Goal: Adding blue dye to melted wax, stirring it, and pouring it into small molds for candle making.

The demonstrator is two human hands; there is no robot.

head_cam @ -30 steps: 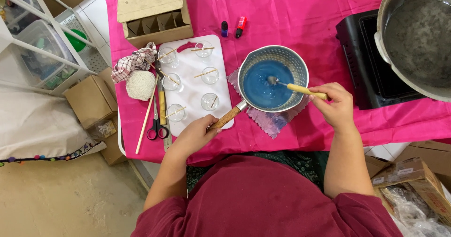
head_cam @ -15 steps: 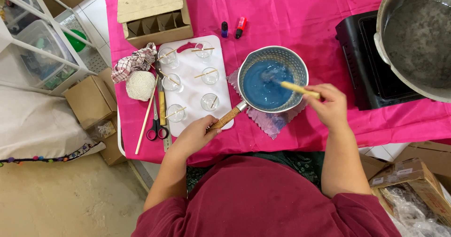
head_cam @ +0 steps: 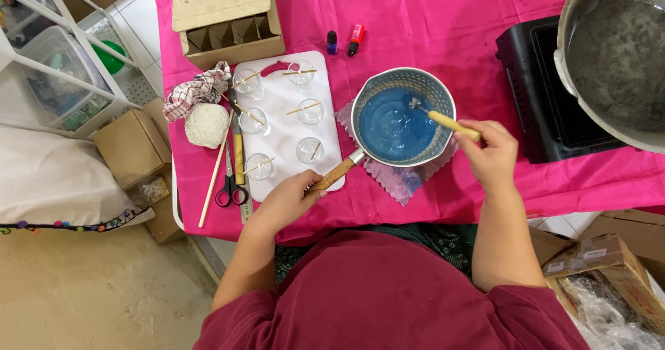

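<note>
The left hand has its grip closed around the wooden handle of a small metal saucepan, which sits near the front edge of the worktop, about midway along it, on a pale scalloped mat over the pink cloth. The saucepan holds a smooth blue liquid. The right hand hovers just past the pan's right rim, fingers pinched together on the wooden end of a stirring tool whose metal tip dips into the liquid near the far side of the pan. Just left of the saucepan lies a white cutting board carrying six small clear glass cups in two rows, each with a thin stick laid across its mouth. Along the board's left side lie a pair of scissors, a long wooden dowel, a ball of white string and a checked cloth. Toward the far left corner stands an open cardboard box with dividers inside. Two little dye bottles, one dark and one red, lie behind the pan. At the right end of the worktop a black hotplate bears a large grey pot.
</note>
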